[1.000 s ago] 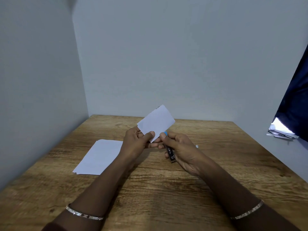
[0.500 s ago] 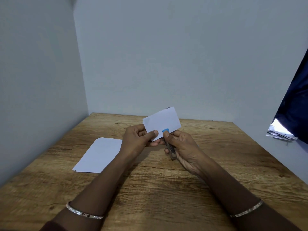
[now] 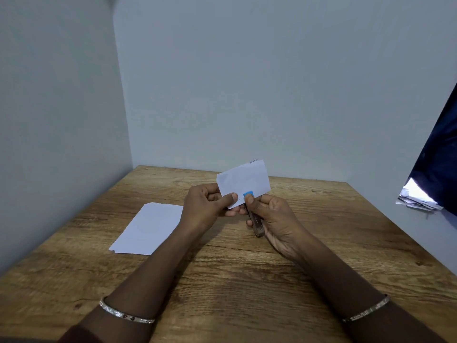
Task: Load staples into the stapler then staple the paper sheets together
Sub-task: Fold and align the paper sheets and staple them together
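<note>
My left hand [image 3: 206,205] pinches the lower left corner of a small stack of white paper sheets [image 3: 244,183], held up above the wooden table [image 3: 235,280]. My right hand [image 3: 274,219] grips a small stapler [image 3: 254,222] with a blue tip and a metal body. The stapler's blue tip sits over the bottom edge of the sheets, right beside my left thumb. My right thumb rests on top of the stapler. Most of the stapler's body is hidden in my palm.
A second pile of white paper [image 3: 150,227] lies flat on the table to the left of my left arm. Grey walls close the table at the left and back. A dark blue cloth and crumpled papers [image 3: 418,199] are at the right edge.
The held sheets have turned more level and shifted slightly right. The stapler's blue tip has moved up onto the bottom edge of the sheets.
</note>
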